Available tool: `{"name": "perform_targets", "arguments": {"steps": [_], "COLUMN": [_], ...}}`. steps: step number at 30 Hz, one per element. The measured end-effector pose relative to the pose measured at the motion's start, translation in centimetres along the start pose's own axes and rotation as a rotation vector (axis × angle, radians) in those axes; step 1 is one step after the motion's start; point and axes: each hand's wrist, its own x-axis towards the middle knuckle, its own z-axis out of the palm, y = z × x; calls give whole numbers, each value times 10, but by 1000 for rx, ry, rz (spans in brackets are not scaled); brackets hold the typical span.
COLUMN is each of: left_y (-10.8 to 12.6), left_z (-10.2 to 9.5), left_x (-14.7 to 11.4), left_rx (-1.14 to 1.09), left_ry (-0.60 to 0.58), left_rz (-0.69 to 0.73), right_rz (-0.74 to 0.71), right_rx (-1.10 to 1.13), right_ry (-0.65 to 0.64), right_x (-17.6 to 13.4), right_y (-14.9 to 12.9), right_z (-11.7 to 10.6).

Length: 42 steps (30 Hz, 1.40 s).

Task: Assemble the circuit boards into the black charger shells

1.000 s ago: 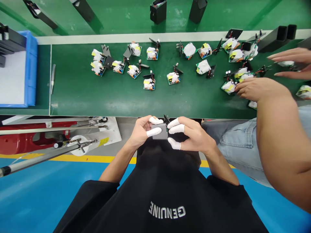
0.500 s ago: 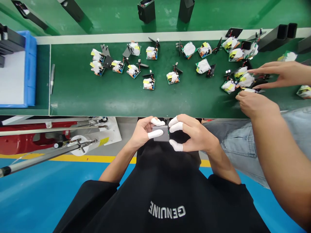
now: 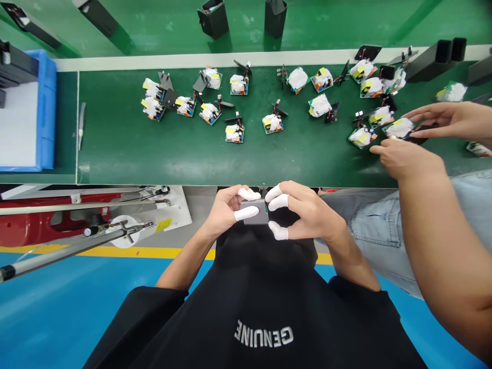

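A dark grey plastic casing (image 3: 255, 218) is held low in front of my body, just off the bench's near edge. My left hand (image 3: 227, 210) is closed around its left side, thumb on top. At its right end, the capped fingertips of my right hand (image 3: 303, 211) pinch the edge, where a sliver of green board shows. White finger cots cover several fingertips on both hands. What lies inside the casing is hidden. Closest on the bench are a circuit board with white filler (image 3: 234, 133) and a similar circuit board (image 3: 272, 123).
More boards with black end plates lie across the green bench (image 3: 161, 159). At the right, another person's hands (image 3: 411, 159) handle a board. A blue tray (image 3: 46, 113) and a pen-like tool (image 3: 81, 125) are at left. Black housings (image 3: 213, 20) stand on the green belt behind.
Black housings on the far belt have moved left. The other person's hands have shifted a board slightly right. My hands hold the casing in nearly the same pose.
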Motion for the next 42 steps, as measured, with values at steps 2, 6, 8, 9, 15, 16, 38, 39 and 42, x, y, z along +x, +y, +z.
{"name": "perform_targets", "arguments": {"steps": [2,6,8,9,15,16,38,39,42], "left_y": [0,-2,-3,-2,12,14,-8,-9,-10], "left_z": [0,1,0,-2,-23,-28,-77,-77,-80], "left_x": [1,5,5,5,1,1,52,52,50], "left_rx": [-5,-36,-44,-46,30,42,736,788,923], "left_ry": [4,7,6,4,-103,-85,811,844,892], "left_rz": [-4,-21,-33,-43,-139,-116,529,548,588], "right_rz": [11,25,18,17,48,54,441,442,432], "right_rx": [10,8,7,11,42,26,-92,-100,-113], "right_ry": [-2,-10,-17,-19,56,120,240,241,239], "right_x": [-1,-1,-1,0,11,13,14,14,18], "right_y": [1,3,4,4,9,13,77,77,74], "right_z": [1,3,2,2,10,14,60,60,61]}}
